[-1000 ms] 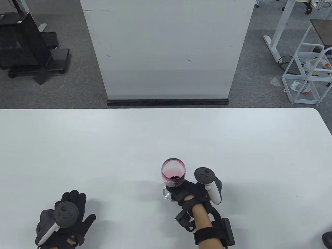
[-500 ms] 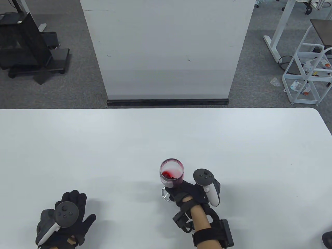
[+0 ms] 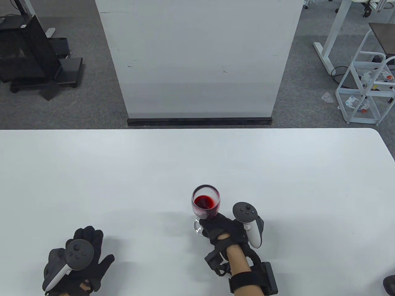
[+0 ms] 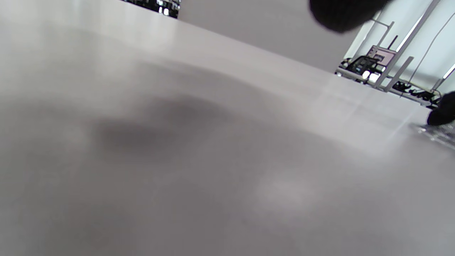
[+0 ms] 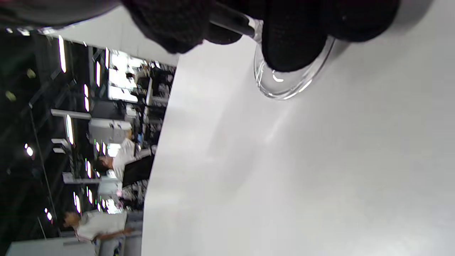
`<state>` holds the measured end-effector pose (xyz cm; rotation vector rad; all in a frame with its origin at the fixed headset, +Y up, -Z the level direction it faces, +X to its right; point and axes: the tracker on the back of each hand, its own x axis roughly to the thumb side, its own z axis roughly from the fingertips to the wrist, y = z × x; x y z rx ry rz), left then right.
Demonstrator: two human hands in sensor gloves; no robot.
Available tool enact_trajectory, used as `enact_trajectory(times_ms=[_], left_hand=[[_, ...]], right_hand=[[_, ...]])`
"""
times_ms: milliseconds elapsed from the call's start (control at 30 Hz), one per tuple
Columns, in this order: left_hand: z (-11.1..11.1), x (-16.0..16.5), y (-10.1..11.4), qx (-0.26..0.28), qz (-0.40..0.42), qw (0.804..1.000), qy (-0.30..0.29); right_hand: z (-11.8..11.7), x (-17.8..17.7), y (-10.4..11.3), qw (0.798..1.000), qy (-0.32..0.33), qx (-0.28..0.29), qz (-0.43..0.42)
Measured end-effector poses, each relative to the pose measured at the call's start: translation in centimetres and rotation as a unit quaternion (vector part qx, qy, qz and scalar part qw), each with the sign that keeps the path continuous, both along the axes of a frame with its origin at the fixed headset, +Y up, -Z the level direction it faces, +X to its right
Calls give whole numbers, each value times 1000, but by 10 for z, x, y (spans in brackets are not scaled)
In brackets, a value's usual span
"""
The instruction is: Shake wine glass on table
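Observation:
A clear wine glass (image 3: 206, 202) with red wine in its bowl stands on the white table (image 3: 197, 160), near the front middle. My right hand (image 3: 220, 228) grips its stem just under the bowl; the foot (image 3: 197, 228) shows to the left of the fingers. In the right wrist view my gloved fingers (image 5: 291, 39) press on the round glass foot (image 5: 284, 83), which sits on the table. My left hand (image 3: 81, 262) rests flat on the table at the front left, fingers spread, holding nothing. The left wrist view shows only a fingertip (image 4: 341, 14) and bare table.
A white panel (image 3: 199, 58) stands upright beyond the table's far edge. A white wire rack (image 3: 367, 83) and a black stand (image 3: 31, 52) are on the floor behind. The table's right corner (image 3: 381, 138) is rounded.
The glass has shifted slightly left, then back and away with my right hand. The wine has swirled from a thin film on the bowl's wall to a pool. The left hand has not moved.

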<state>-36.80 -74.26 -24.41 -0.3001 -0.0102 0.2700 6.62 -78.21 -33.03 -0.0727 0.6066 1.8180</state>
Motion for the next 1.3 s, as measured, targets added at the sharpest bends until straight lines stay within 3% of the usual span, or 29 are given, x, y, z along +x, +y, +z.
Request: enact_trajectory(times_ms=[67, 200, 333, 467, 600, 733, 800, 900, 1033, 1167, 1300], left_hand=[[1, -1, 1, 6, 2, 1000, 3], [0, 0, 0, 0, -1, 1000, 0], [1, 0, 0, 3, 1, 1000, 2], [1, 0, 0, 0, 0, 1000, 1], [2, -1, 1, 3, 2, 1000, 3], [1, -1, 0, -1, 3, 1000, 2], [1, -1, 0, -2, 3, 1000, 2], [2, -1, 2, 3, 5, 1000, 4], [0, -1, 0, -6, 5, 1000, 1], [1, -2, 0, -4, 6, 1000, 3], [1, -1, -1, -7, 4, 1000, 1]], right_hand=[[-2, 7, 2, 999, 15, 5, 32], [4, 0, -5, 999, -46, 18, -4], [1, 6, 1, 1000, 15, 2, 21], [5, -1, -5, 999, -46, 19, 2], [1, 4, 2, 999, 19, -1, 27], [4, 1, -5, 998, -57, 23, 3], [4, -1, -3, 999, -44, 16, -3], [0, 7, 6, 999, 34, -13, 36], [3, 1, -1, 998, -53, 31, 26], [0, 0, 5, 999, 20, 5, 49], [1, -1, 2, 999, -19, 16, 27]])
